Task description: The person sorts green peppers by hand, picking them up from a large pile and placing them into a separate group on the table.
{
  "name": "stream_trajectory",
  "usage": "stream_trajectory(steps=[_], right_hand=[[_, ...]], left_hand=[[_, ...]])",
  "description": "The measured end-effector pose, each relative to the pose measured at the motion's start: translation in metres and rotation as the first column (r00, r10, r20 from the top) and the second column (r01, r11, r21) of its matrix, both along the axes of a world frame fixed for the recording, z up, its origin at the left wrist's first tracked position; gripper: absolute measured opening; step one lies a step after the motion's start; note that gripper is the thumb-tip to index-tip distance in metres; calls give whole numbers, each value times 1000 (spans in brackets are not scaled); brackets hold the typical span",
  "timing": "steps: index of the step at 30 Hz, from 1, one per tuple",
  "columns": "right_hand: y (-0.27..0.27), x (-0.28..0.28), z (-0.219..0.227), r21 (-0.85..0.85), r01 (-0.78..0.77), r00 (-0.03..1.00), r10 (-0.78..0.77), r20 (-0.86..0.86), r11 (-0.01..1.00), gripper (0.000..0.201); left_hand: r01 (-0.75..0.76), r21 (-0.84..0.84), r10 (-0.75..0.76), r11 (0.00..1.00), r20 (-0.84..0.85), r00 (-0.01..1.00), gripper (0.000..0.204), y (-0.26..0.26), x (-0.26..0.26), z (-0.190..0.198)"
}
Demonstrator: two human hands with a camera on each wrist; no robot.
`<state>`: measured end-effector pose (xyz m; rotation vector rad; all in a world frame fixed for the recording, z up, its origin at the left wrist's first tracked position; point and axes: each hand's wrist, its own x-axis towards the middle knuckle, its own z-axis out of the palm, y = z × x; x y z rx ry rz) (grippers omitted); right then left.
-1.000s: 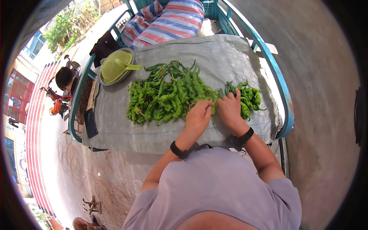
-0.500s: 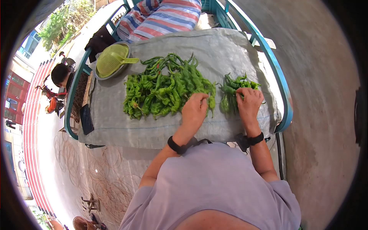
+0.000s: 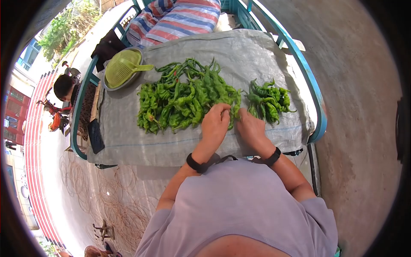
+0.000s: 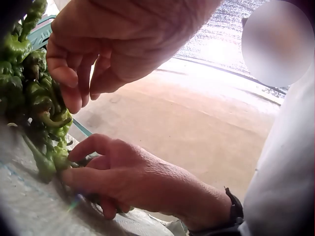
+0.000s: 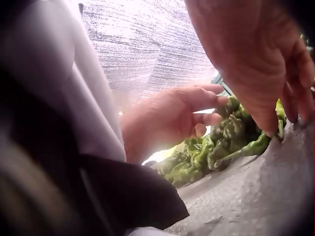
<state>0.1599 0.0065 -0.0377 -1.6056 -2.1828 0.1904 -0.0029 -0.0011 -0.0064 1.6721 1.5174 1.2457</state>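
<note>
A big pile of green peppers [image 3: 184, 96] is spread on a grey cloth [image 3: 239, 51] over a table with a blue rim [image 3: 314, 103]. A small pile of peppers [image 3: 267, 100] is kept apart, at about 3 o'clock from the big one. Both hands are placed at the near right edge of the big pile, close together.

The left hand [image 3: 215, 124] is seen with its fingers curled among the peppers; it cannot be told whether one is pinched. The right hand [image 3: 250, 127] is laid low on the cloth, fingers bent around a pepper [image 4: 47, 164] at the pile's edge (the hold is best seen in the left wrist view).

The peppers are judged to be light, thin and bendy, with wrinkly skin that is not slippery. They could be snapped if squeezed hard. A pepper is best taken near its stem end, with fingertips only.

A green strainer [image 3: 124, 68] is set in a bowl at 10 o'clock from the pile.
</note>
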Motion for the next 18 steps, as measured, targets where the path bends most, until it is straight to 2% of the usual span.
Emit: stream_trajectory(steps=[3, 4, 6, 9, 12, 13, 15, 18], right_hand=[[0, -5, 1, -82, 88, 996, -90, -21, 993, 26], [-2, -8, 3, -55, 88, 995, -90, -30, 995, 26], [-7, -11, 6, 2, 91, 995, -91, -48, 996, 26], [0, -11, 3, -67, 155, 988, -156, -8, 986, 29], [-6, -11, 23, -111, 191, 960, -210, -188, 975, 34], [-7, -10, 28, -174, 208, 904, -257, -340, 962, 34], [-8, -2, 36, -305, 210, 716, -358, -600, 929, 34], [-16, 8, 44, -392, 17, 307, -378, -873, 920, 33]], left_hand=[[48, 5, -48, 999, 57, 997, 16, -2, -3, 1], [64, 4, -65, 998, 81, 995, 16, -3, -3, 1], [80, 41, -83, 996, 70, 994, 17, -1, -2, -4], [112, 42, -114, 993, 44, 993, 18, -1, -2, -2], [141, 22, -141, 990, -1, 990, 19, 3, -10, 1], [149, 13, -149, 989, -16, 989, 20, 5, -13, 1], [201, 0, -200, 980, -92, 975, 32, 7, -21, 6], [312, -50, -316, 949, -108, 943, 52, 9, -21, 13]])
